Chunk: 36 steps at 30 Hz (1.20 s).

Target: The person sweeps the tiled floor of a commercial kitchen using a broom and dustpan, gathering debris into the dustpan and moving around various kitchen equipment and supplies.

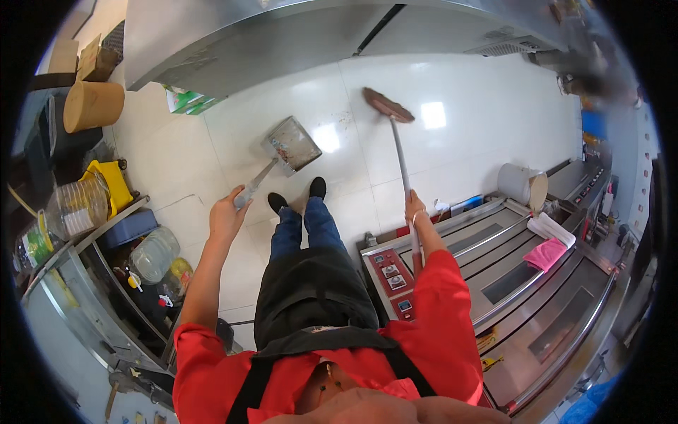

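Observation:
My left hand (pixel 229 210) grips the handle of a long-handled dustpan (pixel 306 143), whose pan rests on the pale tiled floor ahead of my feet. Small bits of debris lie inside the pan. In my right hand (pixel 416 205) is the pole of a broom (pixel 400 153). The broom head (pixel 388 106), reddish brown, is on or just above the floor, to the right of the dustpan and apart from it. Between the two, a patch of small crumbs (pixel 344 120) dots the tiles. The lower end of the left handle is hidden by my fingers.
A steel counter (pixel 265 53) spans the far side, with green boxes (pixel 190 100) by its base. To my right stands a deck oven (pixel 508 254) with a pink cloth (pixel 545 253) on it. Shelving at left holds plastic jugs (pixel 154 254) and a yellow bucket (pixel 112 185).

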Available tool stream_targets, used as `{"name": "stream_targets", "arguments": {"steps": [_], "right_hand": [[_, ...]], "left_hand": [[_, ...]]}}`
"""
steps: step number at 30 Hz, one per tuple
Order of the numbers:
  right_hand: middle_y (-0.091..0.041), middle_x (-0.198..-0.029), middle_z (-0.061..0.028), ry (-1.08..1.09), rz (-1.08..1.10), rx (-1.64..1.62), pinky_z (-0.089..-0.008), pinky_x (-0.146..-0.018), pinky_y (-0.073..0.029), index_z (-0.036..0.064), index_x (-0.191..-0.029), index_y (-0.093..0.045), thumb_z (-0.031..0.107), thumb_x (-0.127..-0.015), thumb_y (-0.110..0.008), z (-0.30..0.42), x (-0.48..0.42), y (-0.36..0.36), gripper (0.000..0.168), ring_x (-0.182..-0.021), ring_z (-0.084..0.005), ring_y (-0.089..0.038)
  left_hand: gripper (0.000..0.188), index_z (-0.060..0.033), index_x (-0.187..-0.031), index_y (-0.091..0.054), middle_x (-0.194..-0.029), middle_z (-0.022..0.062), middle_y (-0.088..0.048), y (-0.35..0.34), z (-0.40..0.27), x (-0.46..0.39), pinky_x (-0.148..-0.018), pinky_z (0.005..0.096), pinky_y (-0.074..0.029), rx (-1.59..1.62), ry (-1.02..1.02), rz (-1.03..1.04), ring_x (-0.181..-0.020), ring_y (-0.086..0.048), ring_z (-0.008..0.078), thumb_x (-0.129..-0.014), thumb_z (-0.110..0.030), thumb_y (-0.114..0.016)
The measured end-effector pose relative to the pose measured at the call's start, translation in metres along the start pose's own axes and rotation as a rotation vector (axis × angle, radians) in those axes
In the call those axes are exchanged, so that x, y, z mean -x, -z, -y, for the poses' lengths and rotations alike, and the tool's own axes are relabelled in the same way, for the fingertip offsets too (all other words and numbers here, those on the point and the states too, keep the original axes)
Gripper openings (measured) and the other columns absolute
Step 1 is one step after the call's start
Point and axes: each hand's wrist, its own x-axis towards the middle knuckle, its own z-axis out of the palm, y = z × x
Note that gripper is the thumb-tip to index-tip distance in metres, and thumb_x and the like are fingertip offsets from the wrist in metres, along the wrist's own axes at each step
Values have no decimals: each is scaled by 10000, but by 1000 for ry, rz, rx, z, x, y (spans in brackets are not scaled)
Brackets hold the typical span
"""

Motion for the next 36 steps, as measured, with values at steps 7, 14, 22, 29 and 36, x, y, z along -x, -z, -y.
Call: {"name": "stream_targets", "arguments": {"steps": [7, 14, 22, 29, 36], "right_hand": [[-530, -1047, -194, 563, 235, 917, -371, -824, -440, -13, -942, -573, 245, -581, -691, 4, -13, -89, 459, -1045, -347, -470], [-544, -664, -180, 183, 527, -227, -355, -497, -459, 121, -1334, -227, 249, -864, -430, 9, 113, -70, 528, -490, -241, -536], [-499, -571, -102, 408, 172, -14, -312, -359, -415, 183, -1339, -225, 229, -878, -420, -79, 50, -63, 502, -417, -152, -474], [-547, -678, -133, 145, 224, -301, -368, -456, -484, 157, -1312, -272, 212, -880, -384, 47, -4, -7, 449, -497, -232, -550], [-540, -1080, -184, 386, 105, 286, -370, -793, -464, 83, -1281, -316, 302, -835, -439, 92, -91, -67, 511, -943, -332, -553]], "left_hand": [[324, -135, -1040, -556, -727, 170, -602, -10, -43, -32, -599, 392, -458, -2, -58, 118, -699, -576, 349, -739, -234, -625], [332, -135, -1054, -557, -697, 178, -590, -14, -47, -35, -607, 396, -458, -20, -28, 123, -688, -573, 352, -742, -228, -623], [365, -152, -1061, -542, -734, 158, -609, -19, -51, -27, -617, 396, -466, -45, -50, 121, -707, -585, 336, -709, -198, -628], [360, -173, -1062, -531, -722, 162, -601, -27, -44, -21, -610, 414, -473, -86, -18, 131, -696, -591, 324, -706, -192, -583], [371, -144, -1074, -535, -740, 181, -598, -27, -38, -16, -644, 423, -466, -23, -20, 54, -716, -580, 340, -709, -203, -563]]}}
